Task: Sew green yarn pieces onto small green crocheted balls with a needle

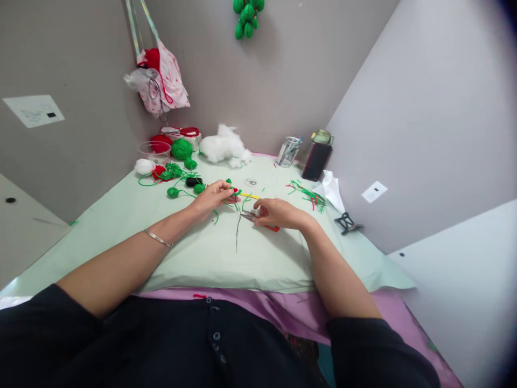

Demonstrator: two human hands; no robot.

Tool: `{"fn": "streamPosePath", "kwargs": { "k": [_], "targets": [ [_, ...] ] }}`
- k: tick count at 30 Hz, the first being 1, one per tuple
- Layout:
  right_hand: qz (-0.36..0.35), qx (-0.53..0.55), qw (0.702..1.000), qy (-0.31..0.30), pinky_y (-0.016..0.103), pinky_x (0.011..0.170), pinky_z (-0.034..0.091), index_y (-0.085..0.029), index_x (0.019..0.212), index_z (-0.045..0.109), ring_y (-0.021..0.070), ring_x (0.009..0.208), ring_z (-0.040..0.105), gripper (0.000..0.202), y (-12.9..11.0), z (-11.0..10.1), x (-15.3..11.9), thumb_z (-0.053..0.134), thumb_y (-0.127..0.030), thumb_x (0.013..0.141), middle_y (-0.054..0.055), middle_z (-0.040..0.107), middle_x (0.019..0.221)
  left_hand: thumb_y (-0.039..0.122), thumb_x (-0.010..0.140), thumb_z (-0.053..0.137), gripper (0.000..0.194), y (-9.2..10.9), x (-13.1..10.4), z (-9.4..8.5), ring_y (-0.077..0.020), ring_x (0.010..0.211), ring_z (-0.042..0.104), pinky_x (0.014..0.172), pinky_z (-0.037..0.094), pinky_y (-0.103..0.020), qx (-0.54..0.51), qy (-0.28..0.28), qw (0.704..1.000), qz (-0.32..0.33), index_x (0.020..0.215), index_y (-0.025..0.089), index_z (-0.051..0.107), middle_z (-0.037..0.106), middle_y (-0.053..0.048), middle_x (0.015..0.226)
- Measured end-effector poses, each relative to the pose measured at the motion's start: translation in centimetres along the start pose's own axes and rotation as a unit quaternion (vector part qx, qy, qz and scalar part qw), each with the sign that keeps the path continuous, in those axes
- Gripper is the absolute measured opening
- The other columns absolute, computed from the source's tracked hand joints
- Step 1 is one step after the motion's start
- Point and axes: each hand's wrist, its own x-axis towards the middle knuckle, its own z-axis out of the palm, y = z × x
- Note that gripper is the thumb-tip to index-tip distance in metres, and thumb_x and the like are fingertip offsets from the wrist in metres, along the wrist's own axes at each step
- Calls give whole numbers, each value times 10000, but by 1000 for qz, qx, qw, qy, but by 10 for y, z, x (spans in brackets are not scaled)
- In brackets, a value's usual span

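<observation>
Between its fingertips my left hand (216, 196) pinches a small red and green yarn piece (236, 191). My right hand (277, 213) is closed around scissors with orange handles (272, 227); their blades (249, 215) point left toward the yarn piece. A dark thread with a needle (237, 237) hangs or lies below the piece. Behind the scissors, a yellow stick-like tool (249, 196) lies just above my right fingertips. Green yarn ends surround the piece.
Green yarn balls (181, 149), a clear bowl (154, 152) and white stuffing (226, 145) stand at the back. On the right are a glass of pens (289, 152), a phone (317, 161), yarn scraps (309, 195) and a black claw clip (347, 223).
</observation>
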Motion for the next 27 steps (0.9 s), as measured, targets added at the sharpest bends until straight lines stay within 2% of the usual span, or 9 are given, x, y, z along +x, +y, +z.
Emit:
{"fn": "streamPosePath", "kwargs": {
  "k": [2,5,8,11,14,16,19,22,27],
  "targets": [
    [-9,2,999,-32,240,635,363,-214,1101,626,156,732,568,387,-5,1,1,710,-361,754,32,679,906,297,786,716,246,0,0,-1,-179,825,710,827,533,-323,14,8,1000,5,850,154,526,665,-20,795],
    [-31,-9,999,-37,243,631,354,-198,979,664,149,717,550,235,-9,0,1,680,-299,768,37,667,877,321,773,726,277,0,0,-2,-188,792,704,660,540,-277,34,18,999,8,855,155,520,651,-25,804],
    [-50,4,999,-8,243,651,362,-177,871,665,139,724,540,101,-5,-4,-1,614,-223,796,44,656,873,337,764,735,305,1,0,-2,-209,815,709,568,520,-240,35,20,999,13,860,158,508,638,-29,808],
    [-54,96,993,32,236,643,381,-167,828,619,122,680,533,125,3,-9,-4,513,-223,862,29,634,802,313,782,717,289,2,0,0,-184,729,710,542,515,-227,30,24,999,14,864,162,485,631,-10,744],
    [-59,218,972,62,223,571,378,-165,806,555,100,590,500,200,3,-11,-5,420,-263,916,6,583,719,281,818,672,236,4,-1,2,-118,493,625,434,441,-185,56,31,998,7,858,169,468,594,33,598],
    [-70,263,959,81,219,539,364,-161,841,553,88,547,464,233,-2,-10,-5,388,-291,940,-6,548,689,275,839,642,207,6,-3,4,-91,388,539,375,372,-167,78,28,997,6,853,177,462,559,57,516],
    [-75,293,947,113,220,521,348,-150,1031,576,84,511,423,313,-10,-6,-1,359,-367,969,-28,502,651,285,864,608,180,9,-6,6,-76,323,459,346,323,-159,99,19,995,8,863,186,458,542,67,455],
    [-79,261,950,150,222,548,347,-158,1105,595,93,558,436,352,-14,0,3,445,-433,944,-30,495,661,285,876,586,162,10,-7,6,-77,312,441,345,318,-158,106,21,994,9,869,186,458,541,64,434],
    [-64,77,968,231,231,619,342,-205,1129,628,103,615,481,294,-19,9,7,588,-367,887,-27,576,703,256,881,560,138,10,-7,7,-102,348,498,371,373,-172,98,20,995,1,849,182,447,575,33,449]
  ]
}}
